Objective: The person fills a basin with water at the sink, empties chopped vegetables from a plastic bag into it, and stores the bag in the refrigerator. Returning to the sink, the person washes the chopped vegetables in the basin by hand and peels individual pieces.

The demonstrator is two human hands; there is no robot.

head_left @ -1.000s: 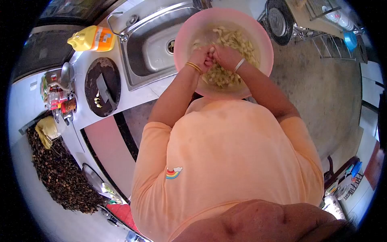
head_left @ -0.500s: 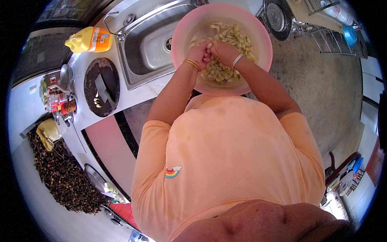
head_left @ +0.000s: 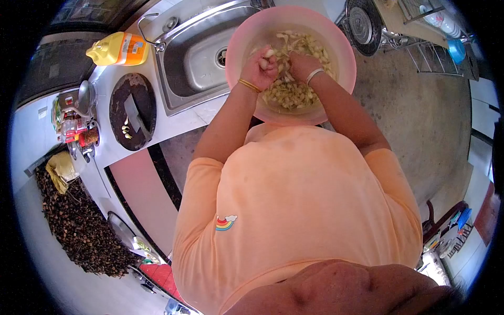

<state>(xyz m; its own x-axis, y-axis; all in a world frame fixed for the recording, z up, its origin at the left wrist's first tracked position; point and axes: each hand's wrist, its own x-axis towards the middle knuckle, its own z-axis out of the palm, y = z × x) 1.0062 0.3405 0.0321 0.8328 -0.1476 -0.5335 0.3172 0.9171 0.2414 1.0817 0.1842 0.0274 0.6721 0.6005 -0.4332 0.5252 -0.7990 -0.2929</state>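
Observation:
A large pink basin [head_left: 344,79] holds water and many pale, bulb-like pieces [head_left: 291,94], which look like garlic cloves. My left hand [head_left: 260,69] is over the basin's left part, palm turned up and fingers curled round a few whitish pieces. Close beside it on the right, my right hand [head_left: 303,67] reaches down to the pieces with its fingers bent. Its fingertips are hidden, so what they hold cannot be made out. The two hands are slightly apart.
Left of the basin is a steel sink [head_left: 197,60]. A dark round board [head_left: 119,105] carries a cleaver [head_left: 134,115] and several cloves [head_left: 126,128]. Behind it lies a yellow jug [head_left: 118,49]. Spice jars [head_left: 79,131] stand at the far left, a wire rack [head_left: 433,60] at the right.
My hands were together over the basin and have come apart. The left has turned palm up, showing whitish pieces; the right has moved slightly right and down to the pieces.

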